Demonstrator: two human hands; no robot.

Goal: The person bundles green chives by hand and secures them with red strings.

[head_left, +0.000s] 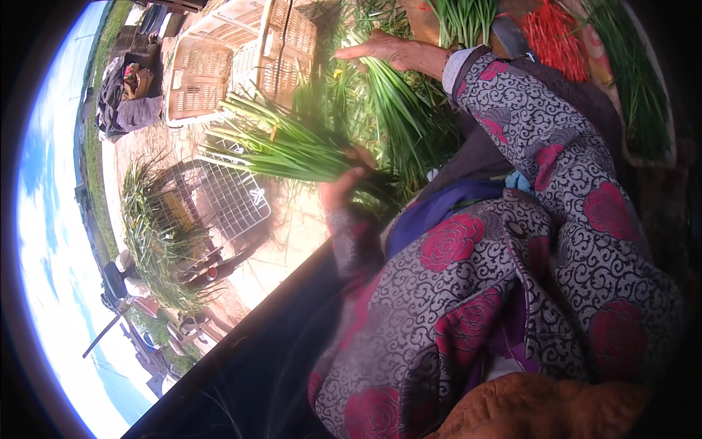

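Note:
A thick bunch of chives (292, 150), with long green leaves and pale stem ends, lies sideways in my left hand (345, 184). Its pale ends point left, and a small orange-yellow band or strip shows across the stems. My left fingers are closed around the leafy end and partly hidden by it. Farther off, my right hand (387, 51) is closed over the pale end of a second bunch of chives (398, 102). Those leaves droop toward my lap, and its thumb or a finger sticks out to the left.
A pale plastic crate (201, 77) stands at the far left, near a white wire-grid basket (238, 197) and a heap of cut greens (157, 234). Red plastic strips (552, 44), a flat grey piece (510, 35) and more chives (464, 22) lie at the far right.

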